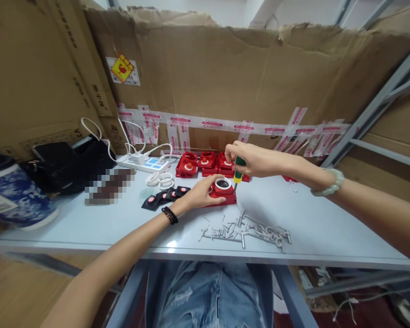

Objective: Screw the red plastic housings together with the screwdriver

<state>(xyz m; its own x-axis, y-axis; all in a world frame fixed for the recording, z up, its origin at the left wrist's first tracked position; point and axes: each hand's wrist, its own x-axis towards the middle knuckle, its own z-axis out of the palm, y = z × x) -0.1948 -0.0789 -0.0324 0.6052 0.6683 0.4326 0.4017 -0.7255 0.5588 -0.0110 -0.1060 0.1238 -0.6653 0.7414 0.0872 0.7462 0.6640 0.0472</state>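
My left hand (204,193) is closed round a red plastic housing (225,199) on the table, thumb along its near side and fingers over its top. A white ring (223,183) with a dark centre sits on top of the housing. In my right hand (248,157) is a screwdriver (238,176) with a green and yellow handle, held upright. Its shaft points down at the housing's right corner; whether it sits on a screw is too small to tell. Nearer me lies a loose pile of screws and metal pins (229,229), with metal rings and rods (268,234) beside it.
Several red housings (187,165) stand in a row behind my hands. Black square pieces with red centres (152,200) and white rings (166,181) lie left. Further left are a power strip (150,163), a black bag (64,164) and a blue-and-white cup (18,196). Cardboard (205,73) walls the back.
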